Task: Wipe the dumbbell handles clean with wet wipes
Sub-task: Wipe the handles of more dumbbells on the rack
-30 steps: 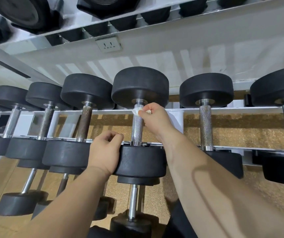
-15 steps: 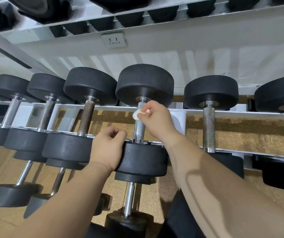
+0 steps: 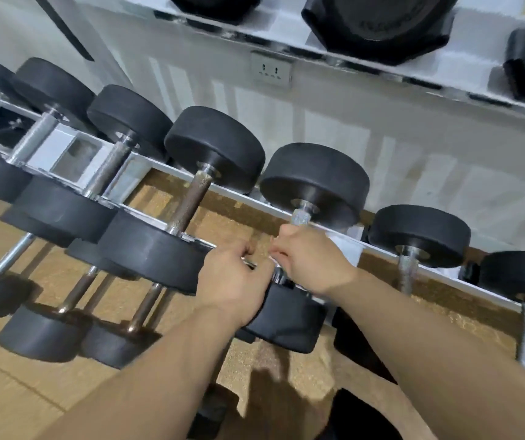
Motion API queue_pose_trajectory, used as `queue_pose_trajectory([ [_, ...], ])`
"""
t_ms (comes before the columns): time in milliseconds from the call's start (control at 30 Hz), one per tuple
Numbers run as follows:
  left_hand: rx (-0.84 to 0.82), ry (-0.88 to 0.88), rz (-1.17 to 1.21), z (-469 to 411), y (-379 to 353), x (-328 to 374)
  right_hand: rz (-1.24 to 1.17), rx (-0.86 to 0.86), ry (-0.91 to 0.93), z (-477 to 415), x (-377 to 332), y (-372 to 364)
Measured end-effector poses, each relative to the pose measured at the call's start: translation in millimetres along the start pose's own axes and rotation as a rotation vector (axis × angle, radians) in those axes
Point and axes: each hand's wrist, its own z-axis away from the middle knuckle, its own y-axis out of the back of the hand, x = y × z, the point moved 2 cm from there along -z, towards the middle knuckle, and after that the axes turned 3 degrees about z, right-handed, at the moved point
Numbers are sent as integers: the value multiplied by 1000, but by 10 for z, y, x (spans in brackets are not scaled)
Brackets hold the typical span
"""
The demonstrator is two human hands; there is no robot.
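1. The dumbbell being cleaned lies across the rack at the centre of the view. Its long axis runs from 7 o'clock at the near end to 1 o'clock at the far end, with the far head towards the wall.
2. Its handle is a silvery, knurled metal cylinder. Only a short stretch shows, below the far head. Both heads are thick, round, matte black discs.
3. The right hand has its fingers wrapped closed round the lower part of the handle. A white sliver of wet wipe peeks out at that hand's 9 o'clock edge, and the rest is hidden.
4. The left hand sits just beside it at 9 o'clock. Its fingers are curled over the upper rim of the near head, gripping it.
5. At 10 o'clock a parallel neighbouring dumbbell has a brown, rusty-looking handle.
6. The rack's white rail slants from 10 o'clock to 4 o'clock.
7. A white wall socket sits at 12 o'clock, and an angular black weight plate rests on the shelf at 1 o'clock.
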Motion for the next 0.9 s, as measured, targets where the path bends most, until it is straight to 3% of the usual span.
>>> queue_pose_trajectory([
  [67, 3, 17, -34, 1, 2, -13, 4, -24, -35, -36, 39, 66],
  [167, -20, 79, -94, 3, 21, 11, -173, 149, -337, -86, 194, 200],
  [267, -71, 79, -60, 18, 30, 30, -164, 93, -459, -43, 87, 190],
  [467, -116, 43, -122, 6, 40, 48, 22, -239, -89, 66, -78, 100],
  [700, -99, 39, -125, 16, 23, 7, 162, 89, 126, -26, 181, 198],
  [900, -132, 93, -153, 13, 38, 33, 141, 22, 402, 129, 289, 184],
])
